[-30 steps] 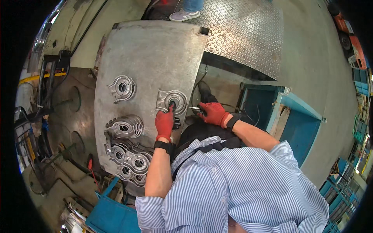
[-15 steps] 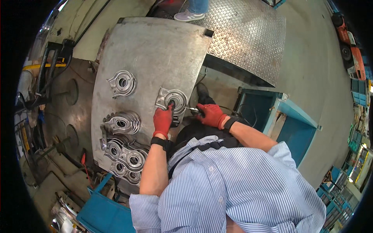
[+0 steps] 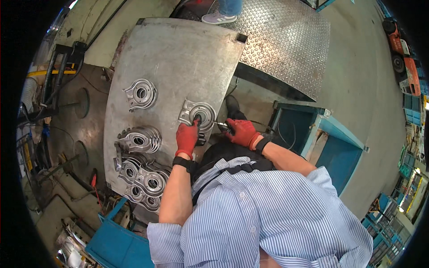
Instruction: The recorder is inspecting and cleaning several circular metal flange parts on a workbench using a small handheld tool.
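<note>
My left hand (image 3: 187, 135), in a red glove with dark fingertips, grips the near rim of a round metal bracket (image 3: 206, 112), with a finger at its central hole. The bracket lies on the metal table (image 3: 178, 58) near its right edge, its flat tab pointing left. My right hand (image 3: 242, 132), also gloved in red, is closed around a handheld tool (image 3: 220, 124) with a slim silvery shank. The shank points left and reaches the bracket's right rim; whether its tip touches cannot be made out. Most of the tool's body is hidden in the glove.
Similar brackets lie on the table's left: a small group (image 3: 142, 93), a stack (image 3: 142, 140) and a bigger pile (image 3: 153, 183). A blue metal frame (image 3: 313, 127) stands to the right, a blue bin (image 3: 117, 241) at lower left. Someone's shoe (image 3: 219, 18) rests beyond the table by the tread plate (image 3: 286, 40).
The view has shifted slightly. Both hands, the bracket and the tool keep nearly the same places.
</note>
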Motion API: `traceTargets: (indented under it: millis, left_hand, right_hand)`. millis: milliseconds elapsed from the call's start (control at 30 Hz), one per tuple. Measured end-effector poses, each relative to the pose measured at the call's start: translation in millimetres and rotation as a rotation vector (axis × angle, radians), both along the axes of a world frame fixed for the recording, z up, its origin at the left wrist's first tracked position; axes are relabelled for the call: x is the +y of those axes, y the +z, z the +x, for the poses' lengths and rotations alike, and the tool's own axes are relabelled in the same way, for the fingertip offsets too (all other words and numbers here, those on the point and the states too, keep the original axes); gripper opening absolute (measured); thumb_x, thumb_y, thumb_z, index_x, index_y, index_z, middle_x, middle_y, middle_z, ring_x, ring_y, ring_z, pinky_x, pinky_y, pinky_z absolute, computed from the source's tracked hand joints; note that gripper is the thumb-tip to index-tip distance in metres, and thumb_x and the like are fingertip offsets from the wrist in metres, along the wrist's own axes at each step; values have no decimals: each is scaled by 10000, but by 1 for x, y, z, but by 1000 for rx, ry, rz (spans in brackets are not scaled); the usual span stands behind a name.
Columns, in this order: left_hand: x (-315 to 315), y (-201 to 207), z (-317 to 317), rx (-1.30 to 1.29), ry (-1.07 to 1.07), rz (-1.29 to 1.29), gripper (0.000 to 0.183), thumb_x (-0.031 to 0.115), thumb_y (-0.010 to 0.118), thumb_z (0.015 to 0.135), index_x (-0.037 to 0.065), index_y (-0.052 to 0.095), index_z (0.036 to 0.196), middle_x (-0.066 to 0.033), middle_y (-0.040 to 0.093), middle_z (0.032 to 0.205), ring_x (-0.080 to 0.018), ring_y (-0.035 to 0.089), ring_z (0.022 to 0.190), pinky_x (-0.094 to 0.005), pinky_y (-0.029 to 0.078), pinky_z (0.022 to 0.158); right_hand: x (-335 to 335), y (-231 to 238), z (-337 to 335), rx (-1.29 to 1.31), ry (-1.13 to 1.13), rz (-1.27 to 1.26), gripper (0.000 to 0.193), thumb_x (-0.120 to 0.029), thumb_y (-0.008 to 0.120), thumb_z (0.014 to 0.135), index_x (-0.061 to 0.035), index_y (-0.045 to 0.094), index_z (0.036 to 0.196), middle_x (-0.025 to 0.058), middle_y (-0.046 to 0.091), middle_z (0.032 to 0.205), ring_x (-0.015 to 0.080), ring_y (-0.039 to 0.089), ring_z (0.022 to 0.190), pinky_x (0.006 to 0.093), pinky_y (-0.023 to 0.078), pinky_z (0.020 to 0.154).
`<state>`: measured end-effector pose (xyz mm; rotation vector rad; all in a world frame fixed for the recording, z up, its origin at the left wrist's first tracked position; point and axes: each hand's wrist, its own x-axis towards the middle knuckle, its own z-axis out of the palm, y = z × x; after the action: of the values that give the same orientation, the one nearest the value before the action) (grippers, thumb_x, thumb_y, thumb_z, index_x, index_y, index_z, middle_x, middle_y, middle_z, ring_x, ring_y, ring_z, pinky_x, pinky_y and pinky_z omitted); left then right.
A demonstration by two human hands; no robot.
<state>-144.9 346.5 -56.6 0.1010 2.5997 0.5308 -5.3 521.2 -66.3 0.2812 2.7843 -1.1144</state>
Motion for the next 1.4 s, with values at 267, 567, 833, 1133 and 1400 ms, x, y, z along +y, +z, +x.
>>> traceTargets:
  millis: [267,567,833,1133,1400]
  left_hand:
    - [6,12,1,-37,-28,61,414,400,606,814,-2,633,910,-229,626,955,-393,574,946,-435,451,792]
    - [1,-3,-1,-73,31,8,532,482,605,793,-36,610,916,-259,621,945,-416,575,949,-446,453,821]
    - [3,1,1,-93,88,117,512,474,632,773,-17,623,919,-245,620,966,-416,573,953,-461,453,811]
    - [2,0,1,-135,71,51,605,497,610,774,-79,598,960,-270,607,997,-395,569,991,-438,447,854]
    - [-8,15,-1,-121,65,245,563,471,635,761,-78,626,884,-268,621,921,-410,584,924,-420,467,807]
  right_hand:
    - [-2,-3,4,19,-4,85,368,-337,610,764,-48,539,980,167,606,768,335,609,747,428,477,653]
    - [0,0,1,-61,15,54,439,-326,627,756,-56,535,1089,169,623,883,346,602,824,428,475,716]
    - [3,4,-4,-5,40,26,367,-349,608,788,-55,553,1001,172,620,782,345,614,753,437,477,653]
    - [9,-11,1,-4,46,38,470,-363,633,775,-51,564,1119,178,634,821,346,614,783,433,478,693]
    - [26,-1,5,34,14,-128,494,-317,669,767,-42,544,1158,210,619,893,386,576,848,431,456,768]
